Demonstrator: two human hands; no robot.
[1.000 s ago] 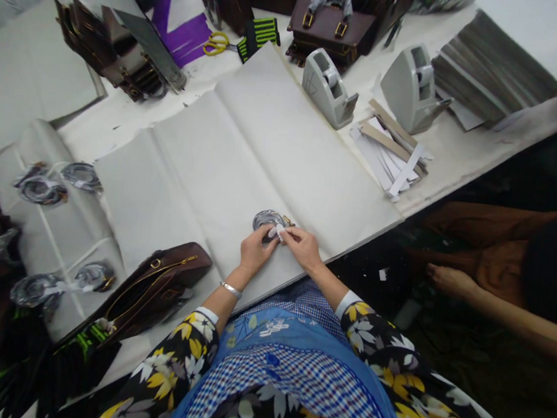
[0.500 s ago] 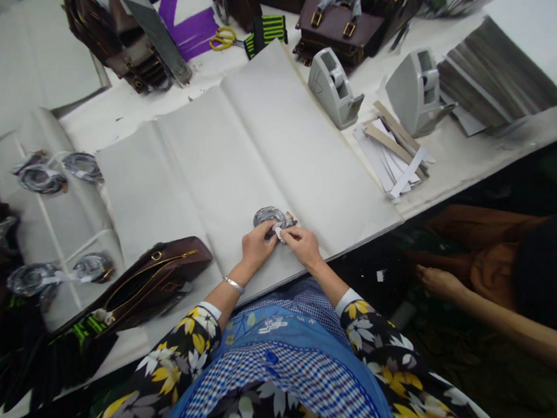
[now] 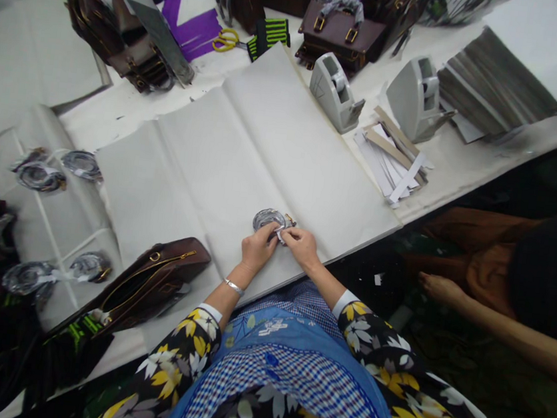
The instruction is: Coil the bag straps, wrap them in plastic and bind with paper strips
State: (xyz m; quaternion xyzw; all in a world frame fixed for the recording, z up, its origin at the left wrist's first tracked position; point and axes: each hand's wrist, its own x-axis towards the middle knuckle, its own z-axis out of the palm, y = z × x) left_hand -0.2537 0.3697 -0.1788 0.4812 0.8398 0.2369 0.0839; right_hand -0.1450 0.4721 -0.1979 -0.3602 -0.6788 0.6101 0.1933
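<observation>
A coiled bag strap (image 3: pixel 268 217) wrapped in clear plastic lies on the white paper near the table's front edge, with a brass-coloured clip on its right side. My left hand (image 3: pixel 258 247) is closed at the coil's lower edge, its fingertips pinching a small white strip (image 3: pixel 279 234) there. From the right, my right hand (image 3: pixel 303 248) pinches the same strip between thumb and forefinger. The fingers hide part of the strip and the coil's near side. To the left lies an open-topped brown leather bag (image 3: pixel 160 276) with a gold zip.
Two grey tape dispensers (image 3: pixel 336 93) stand behind, near loose card strips (image 3: pixel 397 159). More plastic-wrapped coils (image 3: pixel 41 175) lie at left. Yellow-handled scissors (image 3: pixel 226 40) and several brown bags (image 3: pixel 341 32) sit at the back. Another person's arm (image 3: pixel 492 320) is at right.
Both hands stay at the coil with their fingertips shifting slightly, and less of the white strip shows between them. The other person's hand at right has moved a little.
</observation>
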